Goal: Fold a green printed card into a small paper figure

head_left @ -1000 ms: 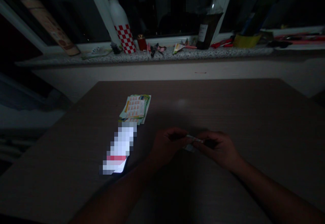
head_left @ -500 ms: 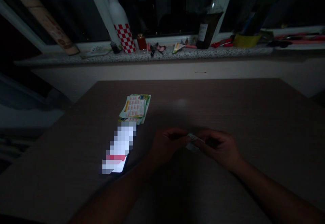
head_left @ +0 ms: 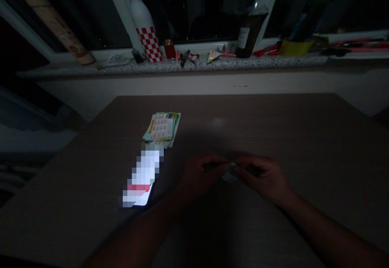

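A small pale folded paper (head_left: 230, 176) is pinched between my two hands, low over the table. My left hand (head_left: 203, 173) grips its left side between thumb and fingers. From the right, my right hand (head_left: 263, 175) pinches the same paper, its fingertips almost meeting those of my left. Most of the paper is covered by fingertips, and dim light hides its print. Left of my hands lies a phone (head_left: 144, 175) with its screen lit and blurred out. Just beyond the phone sits a stack of printed game tickets (head_left: 161, 127).
The brown wooden table (head_left: 273, 122) reaches to the wall under a window. On the granite sill (head_left: 121, 69) stand a white and red checkered bottle (head_left: 148, 37), a small red jar (head_left: 169, 49), a dark bag with a label (head_left: 246, 37) and a yellow holder (head_left: 296, 47).
My left fingertips have moved slightly right, closer to my right ones, and less of the paper shows between them. Phone and tickets stay put.
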A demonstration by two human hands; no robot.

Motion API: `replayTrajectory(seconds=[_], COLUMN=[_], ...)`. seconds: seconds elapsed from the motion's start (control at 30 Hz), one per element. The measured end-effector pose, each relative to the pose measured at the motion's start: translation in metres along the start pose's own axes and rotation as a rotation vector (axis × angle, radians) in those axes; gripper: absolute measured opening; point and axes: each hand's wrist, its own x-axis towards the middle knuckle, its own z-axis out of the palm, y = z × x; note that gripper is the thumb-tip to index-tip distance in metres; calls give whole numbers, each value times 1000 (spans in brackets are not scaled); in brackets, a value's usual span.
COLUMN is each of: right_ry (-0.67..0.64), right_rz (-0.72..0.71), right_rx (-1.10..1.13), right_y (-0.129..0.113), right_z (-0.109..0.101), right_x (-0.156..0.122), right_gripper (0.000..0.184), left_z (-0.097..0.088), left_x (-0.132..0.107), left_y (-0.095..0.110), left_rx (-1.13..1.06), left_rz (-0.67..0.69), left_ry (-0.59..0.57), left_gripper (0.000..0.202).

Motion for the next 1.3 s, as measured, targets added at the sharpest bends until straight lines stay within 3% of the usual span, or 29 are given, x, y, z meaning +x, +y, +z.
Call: replayTrajectory(seconds=[0.23,0.47,0.9,1.3], right_ry=[-23,101,-22,26], right_rz=[-36,33,220,203], right_rx=[-3,12,152,157], right_y=[0,1,1,1], right_z=[-1,-2,-4,-2], right_x=[0,-1,1,0], right_gripper=[12,11,16,13], left_z=[0,-2,-4,0], left_x=[-1,0,3,2], left_y=[5,-2,3,2], left_rx=[83,33,150,84], left_rz=[86,-44,3,-36], left_ry=[-71,-39,-53,-19], left_gripper=[14,17,15,15])
